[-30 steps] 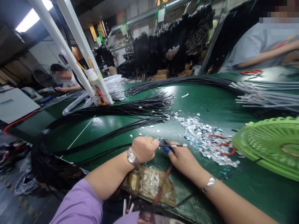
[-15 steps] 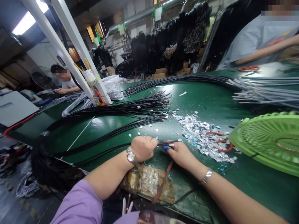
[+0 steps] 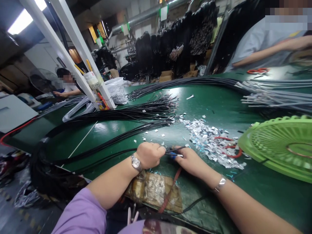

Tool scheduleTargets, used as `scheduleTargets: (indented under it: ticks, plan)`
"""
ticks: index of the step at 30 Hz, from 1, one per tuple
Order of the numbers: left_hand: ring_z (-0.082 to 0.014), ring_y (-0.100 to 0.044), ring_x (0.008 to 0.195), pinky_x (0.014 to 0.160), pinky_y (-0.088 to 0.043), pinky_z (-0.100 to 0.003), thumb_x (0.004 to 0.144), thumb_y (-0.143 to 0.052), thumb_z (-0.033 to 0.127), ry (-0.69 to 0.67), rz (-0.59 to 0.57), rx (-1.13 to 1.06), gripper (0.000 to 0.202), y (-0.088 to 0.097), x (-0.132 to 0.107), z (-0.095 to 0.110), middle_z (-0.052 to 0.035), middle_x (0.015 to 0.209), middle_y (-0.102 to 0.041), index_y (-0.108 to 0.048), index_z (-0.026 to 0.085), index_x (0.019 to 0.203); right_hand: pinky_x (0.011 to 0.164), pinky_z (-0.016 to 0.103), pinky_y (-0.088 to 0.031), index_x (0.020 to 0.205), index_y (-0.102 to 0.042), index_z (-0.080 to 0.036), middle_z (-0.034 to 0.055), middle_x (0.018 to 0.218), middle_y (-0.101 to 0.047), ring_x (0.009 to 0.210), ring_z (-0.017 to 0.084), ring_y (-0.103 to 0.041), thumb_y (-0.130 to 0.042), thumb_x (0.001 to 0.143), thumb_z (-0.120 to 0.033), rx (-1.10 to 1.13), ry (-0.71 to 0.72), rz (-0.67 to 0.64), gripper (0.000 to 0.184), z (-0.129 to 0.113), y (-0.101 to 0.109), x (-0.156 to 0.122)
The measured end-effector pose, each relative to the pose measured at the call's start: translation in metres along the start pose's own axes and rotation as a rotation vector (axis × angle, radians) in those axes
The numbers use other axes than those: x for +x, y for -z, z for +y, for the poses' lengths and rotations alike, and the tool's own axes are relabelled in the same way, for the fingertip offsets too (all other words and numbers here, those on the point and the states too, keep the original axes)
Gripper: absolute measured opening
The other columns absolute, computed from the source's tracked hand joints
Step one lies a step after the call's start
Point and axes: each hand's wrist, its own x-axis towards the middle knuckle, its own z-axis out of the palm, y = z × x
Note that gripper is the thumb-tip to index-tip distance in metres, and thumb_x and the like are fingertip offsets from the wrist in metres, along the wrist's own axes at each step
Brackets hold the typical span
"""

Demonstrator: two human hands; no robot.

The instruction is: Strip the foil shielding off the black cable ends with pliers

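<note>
My left hand (image 3: 149, 156) is closed around a few black cables (image 3: 122, 152) that run in from the left over the green table (image 3: 102, 172). Their ends stick out to the right of the fist, one with a white tip (image 3: 179, 155). Right beside it, my right hand (image 3: 191, 162) has its thumb and fingers pressed together at these cable ends. Something blue (image 3: 173, 155) is wrapped on a finger there. Exactly which cable the right fingers pinch is partly hidden. Behind the hands lie two more bundles, a thinner black one (image 3: 117, 138) and a thicker black one (image 3: 136, 113).
Silvery scraps (image 3: 204, 138) lie heaped beyond my right hand, with red-handled scissors (image 3: 235, 152) among them. A green plastic basket (image 3: 258, 143) stands at right. Taped cardboard (image 3: 158, 190) sits at the near edge. Grey cables (image 3: 268, 97) lie at back right, near another person (image 3: 258, 48).
The white-tipped cable end now points slightly lower, and my right fingers have shifted a little around the cables. My left fist stays nearly in place. The person at right has moved an arm.
</note>
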Motion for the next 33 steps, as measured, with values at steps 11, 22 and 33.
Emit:
scheduleTargets:
  ticks: [11, 22, 33]
  plan:
    - [-0.0162, -0.057, 0.063, 0.055, -0.042, -0.026, 0.073, -0.051, 0.020, 0.263, 0.014, -0.423, 0.009, -0.002, 0.004, -0.004, -0.0051, 0.068, -0.061, -0.057, 0.017, 0.077, 0.060, 0.033, -0.044, 0.059, -0.059, -0.023, 0.0013, 0.059, -0.063, 0.059, 0.021, -0.056, -0.049, 0.071, -0.025, -0.052, -0.012, 0.073, 0.016, 0.004, 0.007, 0.002]
    - [-0.0029, -0.032, 0.030, 0.030, -0.018, -0.015, 0.056, -0.068, 0.065, 0.806, -0.212, -1.772, 0.055, 0.003, 0.014, -0.006, 0.0087, 0.043, -0.043, -0.049, 0.015, 0.073, 0.087, 0.039, -0.048, 0.103, -0.054, -0.022, 0.0100, 0.096, -0.071, 0.097, 0.026, -0.065, -0.071, 0.065, -0.053, 0.514, -0.021, 0.274, 0.052, 0.011, -0.009, 0.004]
    - [-0.0039, -0.036, 0.032, 0.033, -0.027, -0.016, 0.073, -0.062, 0.047, 0.704, -0.181, -1.524, 0.033, -0.001, 0.014, 0.005, 0.0082, 0.046, -0.045, -0.047, 0.017, 0.072, 0.084, 0.038, -0.051, 0.095, -0.056, -0.023, 0.0073, 0.091, -0.073, 0.091, 0.025, -0.067, -0.076, 0.065, -0.045, 0.614, 0.022, 0.361, 0.042, 0.008, -0.015, 0.000]
